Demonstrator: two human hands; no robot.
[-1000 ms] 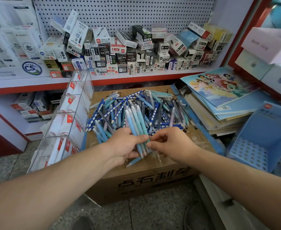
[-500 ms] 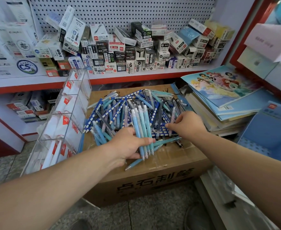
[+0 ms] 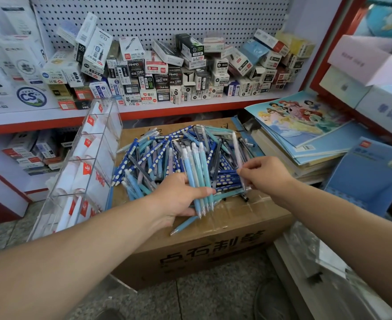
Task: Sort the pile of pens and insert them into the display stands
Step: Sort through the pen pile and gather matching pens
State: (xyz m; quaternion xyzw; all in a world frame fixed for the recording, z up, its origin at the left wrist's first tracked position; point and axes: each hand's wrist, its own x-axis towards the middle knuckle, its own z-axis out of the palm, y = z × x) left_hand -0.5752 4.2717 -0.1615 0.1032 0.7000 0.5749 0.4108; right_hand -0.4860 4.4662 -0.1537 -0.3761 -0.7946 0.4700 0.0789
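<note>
A lone pen (image 3: 184,225) lies near the front edge of the cardboard box (image 3: 213,248). Just behind it, my left hand (image 3: 179,196) grips a bundle (image 3: 198,179) of light blue pens, tips toward me. My right hand (image 3: 265,174), apart from it, pinches one pale pen (image 3: 237,155). Beyond them, the pile (image 3: 158,158) covers the box top. A clear stand (image 3: 91,162) sits beside the left edge, with a shelf (image 3: 185,109) farther back.

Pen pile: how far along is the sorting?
Early stage. The left hand grips a bundle of light-blue pens; the right hand pinches a pale pen. Most of the pile lies mixed on the cardboard box. Inserting into the clear display stand is left.
</note>
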